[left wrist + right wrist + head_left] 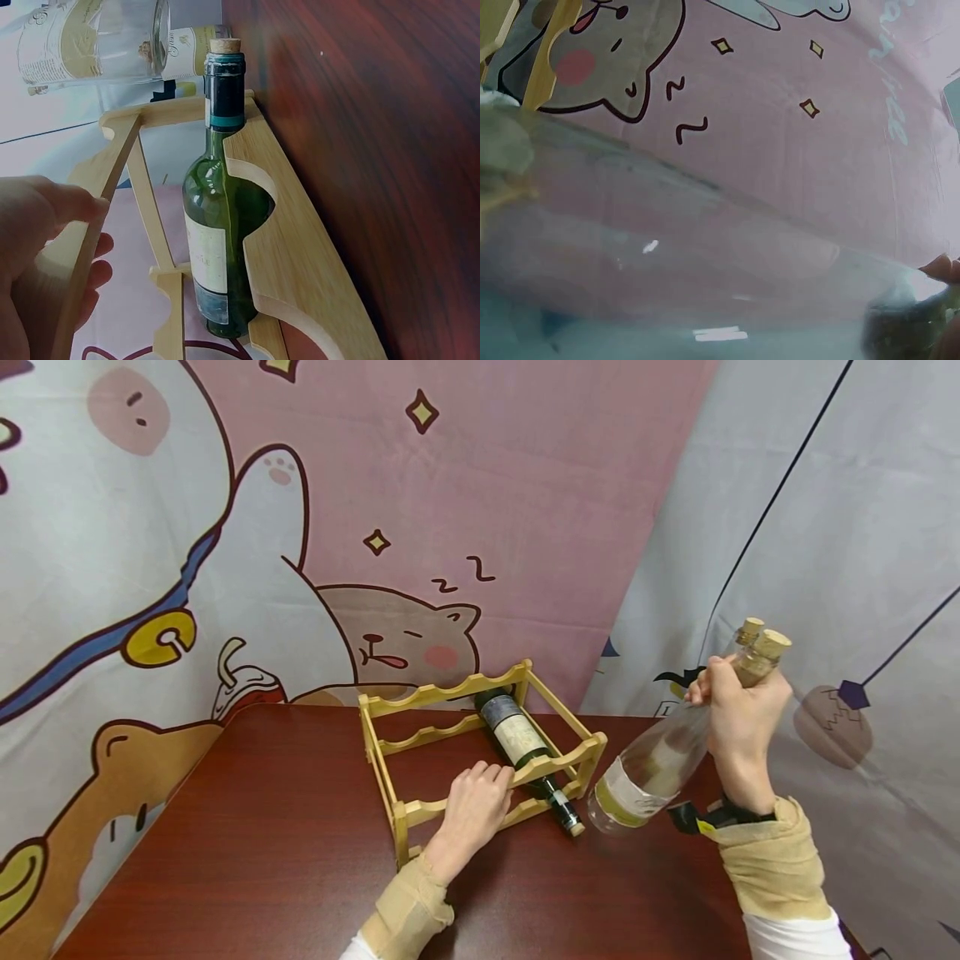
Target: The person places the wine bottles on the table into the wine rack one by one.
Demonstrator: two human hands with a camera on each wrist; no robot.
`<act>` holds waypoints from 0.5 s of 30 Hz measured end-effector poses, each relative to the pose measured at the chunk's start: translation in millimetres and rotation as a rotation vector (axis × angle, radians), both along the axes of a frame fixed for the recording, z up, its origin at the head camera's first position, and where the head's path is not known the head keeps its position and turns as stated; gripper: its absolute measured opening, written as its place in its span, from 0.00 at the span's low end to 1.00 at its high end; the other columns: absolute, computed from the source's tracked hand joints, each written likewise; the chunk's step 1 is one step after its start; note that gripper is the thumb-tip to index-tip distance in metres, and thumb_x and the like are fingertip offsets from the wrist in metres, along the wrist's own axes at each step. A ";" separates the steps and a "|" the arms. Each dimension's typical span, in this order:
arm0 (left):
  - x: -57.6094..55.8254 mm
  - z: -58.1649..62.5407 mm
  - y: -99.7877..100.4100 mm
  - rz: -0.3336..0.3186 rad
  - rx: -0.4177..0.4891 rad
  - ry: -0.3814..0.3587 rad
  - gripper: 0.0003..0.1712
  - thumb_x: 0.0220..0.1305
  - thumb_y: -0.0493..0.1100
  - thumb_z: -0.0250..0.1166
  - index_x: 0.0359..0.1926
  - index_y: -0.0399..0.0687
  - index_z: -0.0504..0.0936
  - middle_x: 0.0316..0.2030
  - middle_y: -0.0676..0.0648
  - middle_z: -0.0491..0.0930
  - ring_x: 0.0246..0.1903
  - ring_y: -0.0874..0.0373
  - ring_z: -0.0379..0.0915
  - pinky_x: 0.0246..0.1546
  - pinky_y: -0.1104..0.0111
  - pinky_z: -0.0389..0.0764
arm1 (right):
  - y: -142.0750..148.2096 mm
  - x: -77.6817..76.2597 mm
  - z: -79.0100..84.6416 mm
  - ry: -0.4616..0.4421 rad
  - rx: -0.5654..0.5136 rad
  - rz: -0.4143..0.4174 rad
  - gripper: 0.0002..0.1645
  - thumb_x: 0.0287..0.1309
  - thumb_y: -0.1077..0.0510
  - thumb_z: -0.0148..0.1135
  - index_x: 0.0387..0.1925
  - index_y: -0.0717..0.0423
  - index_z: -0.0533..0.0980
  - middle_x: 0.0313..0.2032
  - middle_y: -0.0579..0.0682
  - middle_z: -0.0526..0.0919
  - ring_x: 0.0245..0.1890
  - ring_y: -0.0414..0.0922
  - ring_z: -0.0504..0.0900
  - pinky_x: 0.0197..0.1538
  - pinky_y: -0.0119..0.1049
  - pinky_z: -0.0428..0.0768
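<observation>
A wooden wine rack (420,810) stands on the table. My left hand (474,806) grips its upper front rail, thumb on one side and fingers on the other in the left wrist view. A dark green wine bottle (206,255) lies in a notch of the lower tier, its corked neck (564,810) sticking out in front. Right of the rack, my right hand (742,714) holds a clear glass bottle (626,793) by the neck, tilted, with its cork up and its labelled base near the rack's corner. In the right wrist view the clear glass (705,247) fills the foreground.
A second corked bottle (191,49) is behind the held one, its cork (750,628) beside the right hand and its body mostly covered. The dark red table (225,843) extends left and in front of the rack. A cartoon-printed cloth (525,510) hangs behind.
</observation>
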State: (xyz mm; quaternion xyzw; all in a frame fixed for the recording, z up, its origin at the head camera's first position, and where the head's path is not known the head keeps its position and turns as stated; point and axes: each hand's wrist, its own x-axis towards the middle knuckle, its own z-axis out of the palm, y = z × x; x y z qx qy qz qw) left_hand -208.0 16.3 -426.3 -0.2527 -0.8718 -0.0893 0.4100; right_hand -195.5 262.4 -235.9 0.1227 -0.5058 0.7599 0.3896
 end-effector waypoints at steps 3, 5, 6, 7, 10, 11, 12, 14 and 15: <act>1.2 0.6 1.0 -0.012 0.027 -0.036 0.17 0.43 0.46 0.72 0.37 0.49 0.81 0.27 0.52 0.83 0.29 0.57 0.75 0.26 0.68 0.74 | -4.2 1.2 -0.4 0.013 -0.025 0.021 0.15 0.52 0.76 0.47 0.14 0.65 0.66 0.07 0.51 0.68 0.05 0.43 0.66 0.12 0.29 0.71; 2.2 1.5 1.7 -0.017 0.046 -0.059 0.20 0.46 0.49 0.71 0.43 0.50 0.80 0.32 0.52 0.84 0.33 0.57 0.76 0.30 0.67 0.75 | -6.7 2.0 -0.6 0.023 -0.037 0.034 0.15 0.52 0.77 0.47 0.14 0.65 0.66 0.07 0.51 0.68 0.05 0.43 0.66 0.12 0.29 0.70; 2.8 2.2 2.0 -0.019 0.057 -0.073 0.21 0.48 0.51 0.69 0.45 0.51 0.80 0.34 0.53 0.84 0.35 0.57 0.76 0.33 0.66 0.74 | -7.8 2.5 -0.8 0.027 -0.039 0.038 0.15 0.52 0.77 0.46 0.14 0.65 0.66 0.08 0.51 0.68 0.05 0.43 0.66 0.12 0.29 0.70; 3.5 2.9 2.4 -0.022 0.068 -0.083 0.22 0.50 0.53 0.68 0.46 0.51 0.79 0.36 0.53 0.83 0.37 0.58 0.76 0.35 0.65 0.74 | -8.9 3.1 -0.8 0.028 -0.042 0.044 0.15 0.52 0.77 0.46 0.14 0.65 0.66 0.08 0.51 0.68 0.05 0.43 0.66 0.12 0.30 0.70; 6.5 6.1 3.6 -0.030 0.092 -0.118 0.25 0.53 0.58 0.64 0.49 0.51 0.78 0.40 0.52 0.82 0.41 0.57 0.75 0.43 0.63 0.72 | -11.8 5.1 -0.7 0.017 -0.050 0.043 0.15 0.52 0.77 0.47 0.14 0.65 0.65 0.08 0.51 0.67 0.06 0.43 0.66 0.12 0.30 0.70; 7.7 7.5 4.3 -0.034 0.098 -0.129 0.26 0.54 0.59 0.63 0.49 0.51 0.77 0.42 0.52 0.82 0.43 0.57 0.74 0.45 0.62 0.71 | -12.8 5.7 -0.8 0.011 -0.054 0.041 0.15 0.52 0.76 0.47 0.14 0.65 0.65 0.08 0.51 0.67 0.06 0.43 0.66 0.12 0.30 0.70; 8.8 9.1 5.1 -0.042 0.105 -0.136 0.27 0.54 0.60 0.62 0.50 0.51 0.77 0.43 0.52 0.81 0.44 0.57 0.74 0.47 0.60 0.70 | -13.8 6.2 -0.7 0.005 -0.062 0.042 0.15 0.52 0.76 0.47 0.14 0.65 0.65 0.08 0.51 0.67 0.06 0.43 0.65 0.12 0.30 0.70; 11.2 12.9 7.2 -0.066 0.117 -0.138 0.29 0.54 0.62 0.62 0.51 0.50 0.76 0.45 0.52 0.80 0.47 0.57 0.73 0.51 0.59 0.70 | -15.9 7.3 -1.0 -0.006 -0.080 0.048 0.14 0.53 0.76 0.47 0.15 0.65 0.65 0.08 0.51 0.67 0.06 0.42 0.66 0.12 0.30 0.71; 12.4 14.9 8.6 -0.082 0.121 -0.132 0.30 0.53 0.62 0.62 0.52 0.50 0.75 0.46 0.51 0.80 0.49 0.57 0.72 0.53 0.59 0.71 | -17.0 7.7 -1.3 -0.010 -0.084 0.048 0.14 0.53 0.75 0.48 0.15 0.64 0.65 0.08 0.51 0.67 0.06 0.42 0.66 0.12 0.30 0.71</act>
